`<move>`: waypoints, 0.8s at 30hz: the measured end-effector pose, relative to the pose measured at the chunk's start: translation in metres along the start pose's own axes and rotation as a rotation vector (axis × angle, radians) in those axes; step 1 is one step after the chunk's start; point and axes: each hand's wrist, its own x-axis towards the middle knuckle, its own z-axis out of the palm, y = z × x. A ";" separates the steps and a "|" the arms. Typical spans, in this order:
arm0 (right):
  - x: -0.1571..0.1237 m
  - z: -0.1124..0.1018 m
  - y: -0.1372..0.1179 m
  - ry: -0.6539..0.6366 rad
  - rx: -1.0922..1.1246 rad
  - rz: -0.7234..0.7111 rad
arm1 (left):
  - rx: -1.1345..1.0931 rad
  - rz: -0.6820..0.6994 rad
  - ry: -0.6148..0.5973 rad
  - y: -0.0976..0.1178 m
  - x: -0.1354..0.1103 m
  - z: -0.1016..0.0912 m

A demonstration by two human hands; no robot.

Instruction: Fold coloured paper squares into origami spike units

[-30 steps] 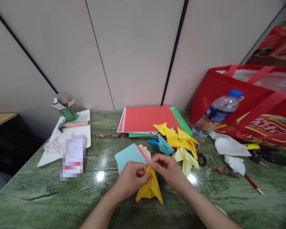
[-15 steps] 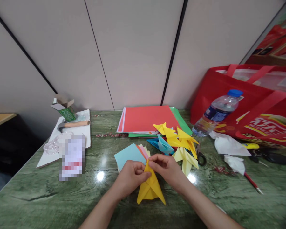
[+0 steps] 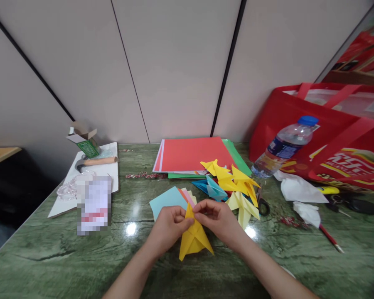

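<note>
Head view: the yellow folded paper (image 3: 195, 238) sits between both hands over the green surface (image 3: 65, 265), its long axis running away from the person, splayed points near, narrow tip far. The left hand (image 3: 172, 226) clamps its left side, thumb across the front; the right hand (image 3: 220, 220) pinches the right edge just below the tip, so both are about equally near. Beyond lie square sheets (image 3: 169, 200) and, to the right, folded paper pieces (image 3: 226, 182). Farther off, a capped bottle (image 3: 282, 147) leans by a red bag (image 3: 339, 137) and a green box (image 3: 89, 148) gapes; what the bag and box hold is hard to make out.
</note>
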 end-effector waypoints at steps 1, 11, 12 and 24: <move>0.000 0.000 0.000 0.007 0.001 -0.002 | -0.002 0.007 0.002 0.000 0.000 0.000; 0.000 0.000 -0.001 -0.010 0.015 -0.008 | 0.015 0.022 -0.010 -0.002 0.001 -0.001; 0.000 0.000 -0.001 -0.007 0.020 -0.008 | 0.002 0.018 -0.010 -0.002 0.001 0.000; 0.001 0.003 -0.002 0.057 0.097 0.049 | -0.139 0.006 -0.047 0.002 -0.001 0.001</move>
